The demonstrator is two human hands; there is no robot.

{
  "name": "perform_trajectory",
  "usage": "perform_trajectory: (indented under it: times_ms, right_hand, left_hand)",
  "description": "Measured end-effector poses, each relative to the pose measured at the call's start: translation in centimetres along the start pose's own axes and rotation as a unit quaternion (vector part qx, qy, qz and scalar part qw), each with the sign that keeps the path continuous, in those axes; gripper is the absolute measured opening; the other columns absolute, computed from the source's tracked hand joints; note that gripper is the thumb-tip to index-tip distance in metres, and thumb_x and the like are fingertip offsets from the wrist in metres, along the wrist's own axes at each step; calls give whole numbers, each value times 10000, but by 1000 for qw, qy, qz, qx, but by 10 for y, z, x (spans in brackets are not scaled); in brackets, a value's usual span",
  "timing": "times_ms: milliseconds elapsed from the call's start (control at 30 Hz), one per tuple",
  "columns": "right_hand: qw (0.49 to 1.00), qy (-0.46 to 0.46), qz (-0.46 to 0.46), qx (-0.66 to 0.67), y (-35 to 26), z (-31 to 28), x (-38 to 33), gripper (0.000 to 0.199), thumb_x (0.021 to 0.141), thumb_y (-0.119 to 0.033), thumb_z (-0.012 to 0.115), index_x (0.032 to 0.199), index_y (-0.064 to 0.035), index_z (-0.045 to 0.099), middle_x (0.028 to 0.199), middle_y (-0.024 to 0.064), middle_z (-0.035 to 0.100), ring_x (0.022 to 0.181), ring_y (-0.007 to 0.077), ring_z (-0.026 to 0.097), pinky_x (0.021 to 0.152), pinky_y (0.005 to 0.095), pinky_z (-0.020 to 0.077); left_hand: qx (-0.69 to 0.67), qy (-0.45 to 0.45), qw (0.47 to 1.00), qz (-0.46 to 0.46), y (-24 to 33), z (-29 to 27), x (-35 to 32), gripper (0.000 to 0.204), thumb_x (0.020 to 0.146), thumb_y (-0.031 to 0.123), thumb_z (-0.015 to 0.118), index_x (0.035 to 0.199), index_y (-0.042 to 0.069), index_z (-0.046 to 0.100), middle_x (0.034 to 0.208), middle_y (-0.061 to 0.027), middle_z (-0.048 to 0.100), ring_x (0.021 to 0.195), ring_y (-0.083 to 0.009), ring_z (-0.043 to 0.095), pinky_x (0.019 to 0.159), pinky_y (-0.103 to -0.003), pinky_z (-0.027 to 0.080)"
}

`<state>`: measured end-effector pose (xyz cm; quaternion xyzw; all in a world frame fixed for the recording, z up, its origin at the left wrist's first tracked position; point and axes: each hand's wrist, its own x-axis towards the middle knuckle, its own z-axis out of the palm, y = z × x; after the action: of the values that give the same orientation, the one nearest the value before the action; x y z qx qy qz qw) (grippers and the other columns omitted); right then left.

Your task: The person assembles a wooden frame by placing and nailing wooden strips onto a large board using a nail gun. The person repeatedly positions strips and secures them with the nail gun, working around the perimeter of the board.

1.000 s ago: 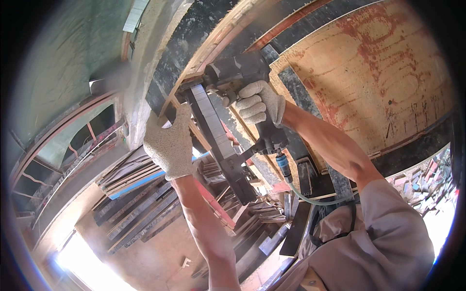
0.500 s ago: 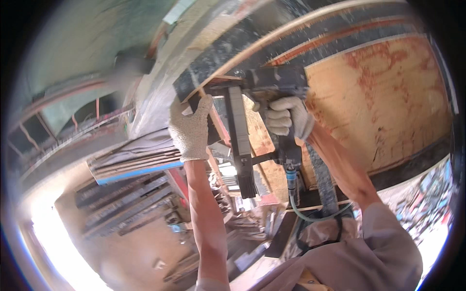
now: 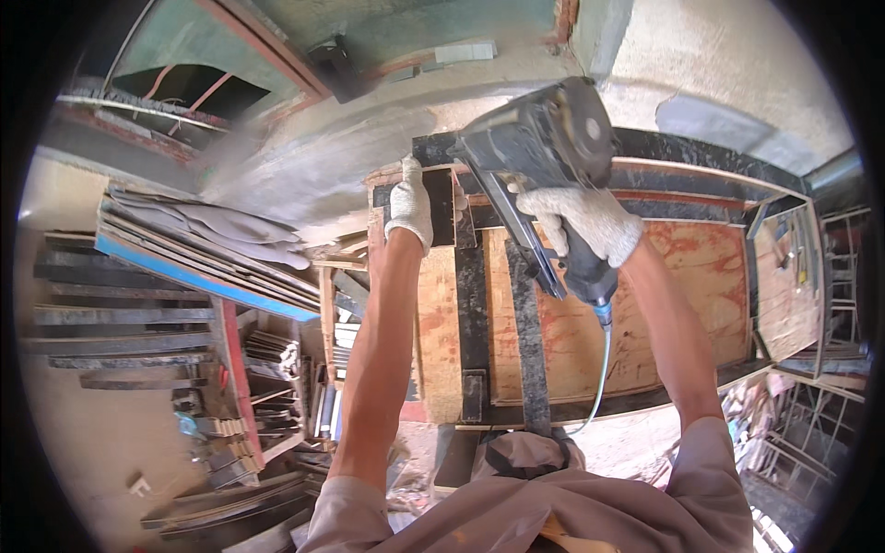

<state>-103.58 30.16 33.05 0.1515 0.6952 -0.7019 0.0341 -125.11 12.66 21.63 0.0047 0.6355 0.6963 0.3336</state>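
Observation:
My right hand [image 3: 595,224], in a pale knit glove, grips the handle of a black nail gun [image 3: 530,138]. The gun is tilted, its long slim magazine slanting down in front of the glove, and a thin air hose [image 3: 604,373] drops from the handle's base. Its nose is hidden. In a matching glove, my left hand [image 3: 410,210] is closed round the dark board [image 3: 442,201] at the near-left corner of a wooden frame, thumb extended. Black-painted boards [image 3: 473,318] cross the frame's plywood panel [image 3: 627,313].
Left of the frame lies a stack of sheets with a blue edge [image 3: 207,278], beside racked dark planks [image 3: 129,318]. Wood offcuts [image 3: 240,502] pile up lower left. A plastered wall [image 3: 728,64] rises behind, and a metal rack [image 3: 843,267] stands at right.
The nail gun has lifted off the frame's corner and turned, its magazine now slanting instead of hanging straight down. My left hand keeps to the corner. The whole view has swung round.

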Motion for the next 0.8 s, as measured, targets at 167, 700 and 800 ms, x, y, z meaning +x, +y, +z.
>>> perform_trajectory:
  times_ms: [167,700,800]
  right_hand:
    - [996,45,73,12,-35,8,35,210,929,-181,710,996,18,699,610,28,576,419,146,531,447,283,465]
    - [985,53,159,-46,-74,23,43,239,938,-159,679,1100,16,693,582,-21,508,406,113,480,388,295,438]
    - [988,38,144,-43,-73,21,53,227,942,-144,671,1092,26,686,589,-22,514,406,112,475,384,273,430]
  left_hand:
    - [-83,-25,994,-63,1,20,-1,689,1079,609,321,997,28,683,700,-134,684,528,-275,649,469,-396,517]
    - [-139,-10,988,-67,-12,19,12,909,1007,779,156,919,32,667,654,-147,638,501,-273,599,457,-380,477]
    - [-149,-4,987,-60,-18,19,20,909,998,795,173,917,31,660,648,-147,631,501,-281,599,462,-388,485]
